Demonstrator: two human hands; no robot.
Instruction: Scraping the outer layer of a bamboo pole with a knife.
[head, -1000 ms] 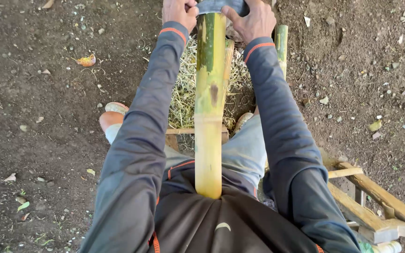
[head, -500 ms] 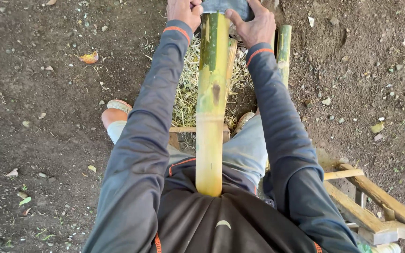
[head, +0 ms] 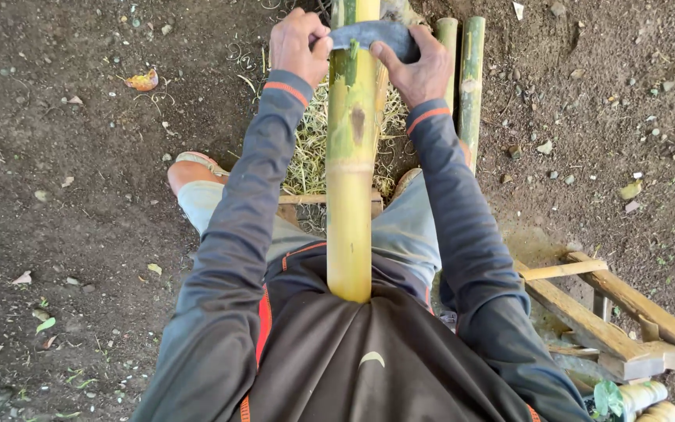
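Gripping a curved dark blade point(head: 375, 35) at both ends: left hand point(head: 298, 43) with fingers wrapped tight around one end, right hand point(head: 419, 66) clamping the other. Laying it across a thick yellow-green bamboo pole point(head: 351, 180) running from the belly out over a shavings pile point(head: 306, 152). Sitting beside two thinner bamboo pieces point(head: 470, 78) and a wooden frame point(head: 611, 312).

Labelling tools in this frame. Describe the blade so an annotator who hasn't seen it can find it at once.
Start at the thick yellow-green bamboo pole running up the middle from the person's body. Near the top edge, a dark grey curved blade lies across it, with the left hand and right hand each gripping one end. It is the only dull metal piece; the thinner bamboo poles alongside are green.
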